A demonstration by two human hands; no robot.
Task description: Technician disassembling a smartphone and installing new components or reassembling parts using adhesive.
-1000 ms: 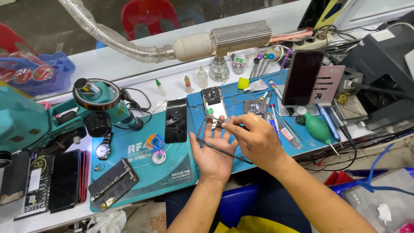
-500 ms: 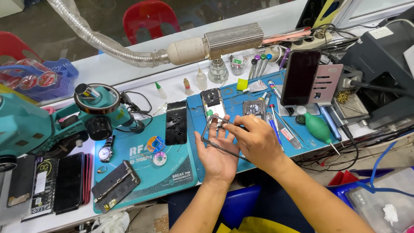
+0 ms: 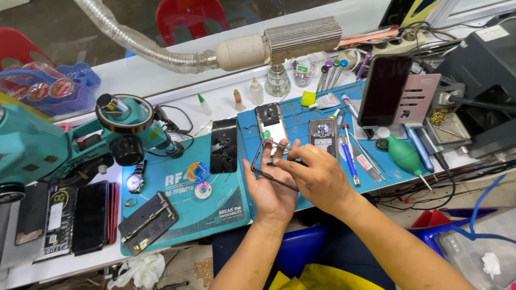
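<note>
A thin dark phone frame (image 3: 263, 159) is held over the blue work mat (image 3: 301, 118). My left hand (image 3: 270, 189) supports it from below, palm up, fingers wrapped on its lower edge. My right hand (image 3: 317, 174) lies over the frame's right side, fingertips pinching its upper rim. Just beyond the frame a white phone board piece (image 3: 271, 124) and a grey phone back part (image 3: 322, 132) rest on the mat.
A teal microscope (image 3: 64, 142) stands at left, above several dark phones (image 3: 88, 217). A teal mat (image 3: 180, 196) carries a black phone panel (image 3: 223, 145), solder reels and a wristwatch (image 3: 134, 181). A phone on a stand (image 3: 382, 90), screwdrivers, a green blower (image 3: 404, 154) and a fume hose (image 3: 226, 51) sit behind.
My hands and the frame keep their place on the mat. The camera has shifted slightly; the right fingers have adjusted a little on the frame's upper edge.
</note>
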